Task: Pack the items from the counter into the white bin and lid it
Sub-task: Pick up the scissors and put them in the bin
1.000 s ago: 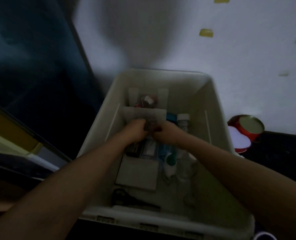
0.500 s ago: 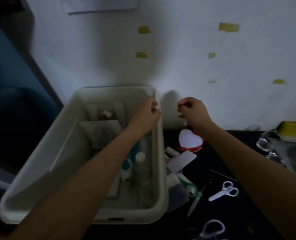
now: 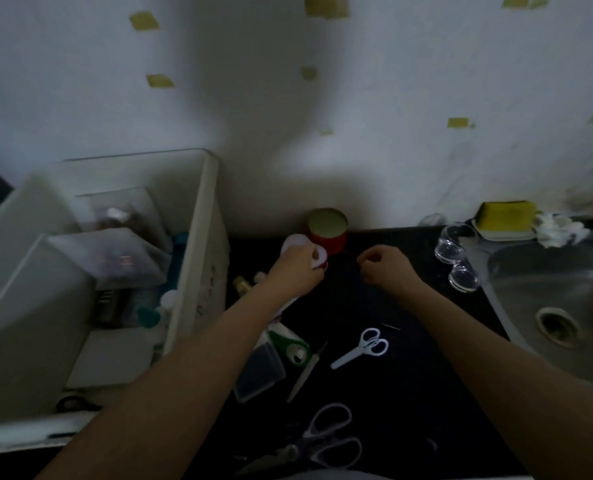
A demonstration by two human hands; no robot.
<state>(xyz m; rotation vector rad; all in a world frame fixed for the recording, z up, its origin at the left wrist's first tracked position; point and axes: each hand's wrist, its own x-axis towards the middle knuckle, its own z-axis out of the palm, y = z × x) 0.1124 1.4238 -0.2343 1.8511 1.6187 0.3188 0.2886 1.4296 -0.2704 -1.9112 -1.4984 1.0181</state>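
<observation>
The white bin [image 3: 209,216] stands at the left on the dark counter, holding a clear box, bottles and a flat white box. My left hand [image 3: 297,271] grips a heart-shaped tin with a white lid [image 3: 294,242] just right of the bin. Behind it, against the wall, stands a round red tin [image 3: 327,231]. My right hand [image 3: 387,268] hovers beside it, fingers loosely curled, holding nothing. On the counter lie small white scissors [image 3: 364,346], large purple-handled scissors [image 3: 323,441], a green tool [image 3: 293,348] and a clear plastic case [image 3: 260,372]. No lid is in view.
A steel sink [image 3: 558,299] takes up the right side. Small glass cups [image 3: 452,245] and a yellow sponge [image 3: 506,214] sit at its far edge. A thin pointed tool [image 3: 305,374] lies between the case and the white scissors.
My view swung right from the bin to the counter. Both hands left the bin; the left hand dropped onto the heart-shaped tin and the right moved down beside the red tin.
</observation>
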